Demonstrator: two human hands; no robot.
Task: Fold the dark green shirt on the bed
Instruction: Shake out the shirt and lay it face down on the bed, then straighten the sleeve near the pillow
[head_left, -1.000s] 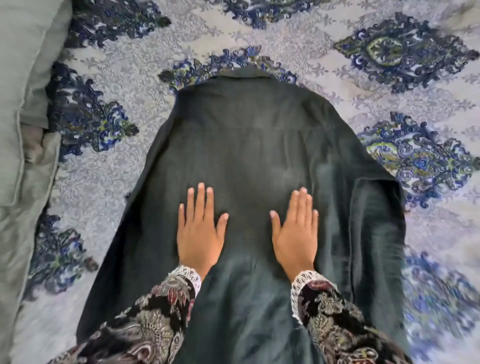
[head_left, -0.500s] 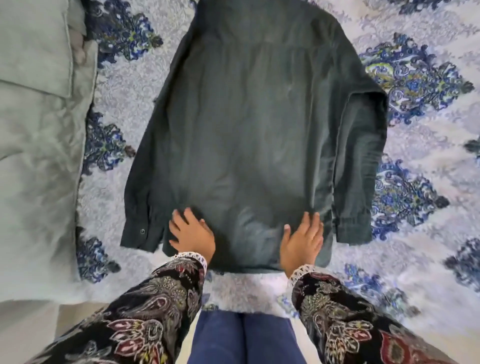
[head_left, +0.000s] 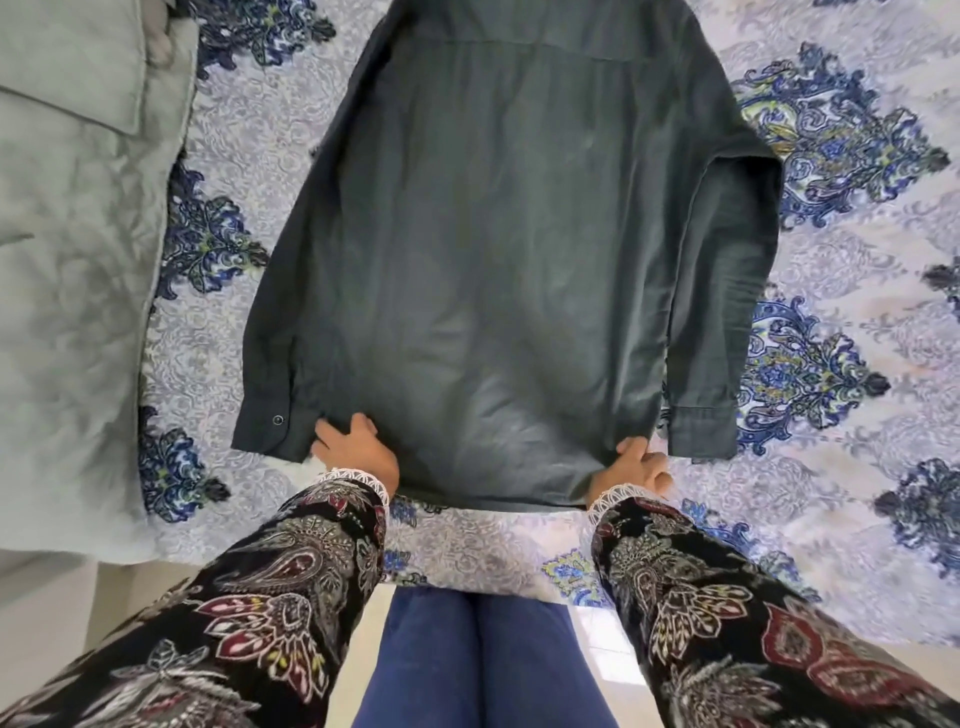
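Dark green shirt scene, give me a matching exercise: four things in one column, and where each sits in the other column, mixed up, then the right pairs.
Things:
1. left hand
2. right hand
3. buttoned cuff
4. grey pillow

Places:
A. at the hem's right corner of the dark green shirt
B. far left of the bed, off the shirt
C. at the hem's left corner
D. end of the left sleeve, just left of the left hand

Pairs: 1-C, 2-A, 3-D, 4-B
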